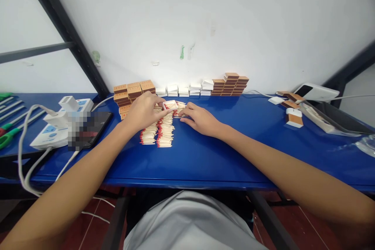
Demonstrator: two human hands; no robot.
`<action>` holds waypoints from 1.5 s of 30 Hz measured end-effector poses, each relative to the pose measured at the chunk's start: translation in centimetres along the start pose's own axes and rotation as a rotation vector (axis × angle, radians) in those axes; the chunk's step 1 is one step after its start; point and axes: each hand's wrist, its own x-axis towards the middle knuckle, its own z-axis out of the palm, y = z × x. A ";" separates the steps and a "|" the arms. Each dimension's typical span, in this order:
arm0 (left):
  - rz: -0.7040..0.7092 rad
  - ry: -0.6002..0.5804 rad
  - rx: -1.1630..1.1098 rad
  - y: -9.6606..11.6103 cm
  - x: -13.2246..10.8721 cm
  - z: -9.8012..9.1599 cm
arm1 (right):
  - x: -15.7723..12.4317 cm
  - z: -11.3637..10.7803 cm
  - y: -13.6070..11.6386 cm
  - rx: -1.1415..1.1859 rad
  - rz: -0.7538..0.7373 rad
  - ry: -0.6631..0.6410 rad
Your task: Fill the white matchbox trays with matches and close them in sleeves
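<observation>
My left hand is closed on a small white matchbox tray, thumb along its near side and fingers at its far left. Red-tipped matches show inside the tray, which is held just above the piles. My right hand has its fingers curled at the right end of a small heap of matches, thumb and fingertips close together on the match ends. Nearer to me, rows of loose matches lie on the blue table, red heads to the left. The left hand partly covers these rows.
Brown matchboxes are stacked at the back left, with white trays and more stacked matchboxes along the wall. A power strip and phone lie left. A white device and loose matchbox pieces lie right.
</observation>
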 end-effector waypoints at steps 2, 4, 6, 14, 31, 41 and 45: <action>0.004 0.005 -0.001 0.0 0.0 0.1 | 0.1 0.0 0.0 -0.010 0.003 0.003; 0.007 0.008 -0.003 -0.1 -0.1 0.1 | 0.1 0.1 -0.1 -0.013 0.008 -0.001; 0.007 0.005 -0.003 -0.2 -0.1 0.2 | 0.2 0.1 -0.1 -0.008 0.022 -0.002; 0.010 0.005 0.005 -0.3 -0.1 0.2 | 0.2 0.3 -0.2 0.018 0.050 0.028; 0.024 -0.007 -0.001 0.0 -0.1 0.0 | 0.3 0.3 -0.2 0.063 0.064 0.038; 0.026 -0.047 -0.027 0.2 -0.1 0.1 | -0.4 -1.1 0.0 -0.091 0.071 -0.050; 0.047 -0.063 -0.036 0.2 -0.1 0.4 | -0.7 -2.2 0.0 -0.121 0.047 0.042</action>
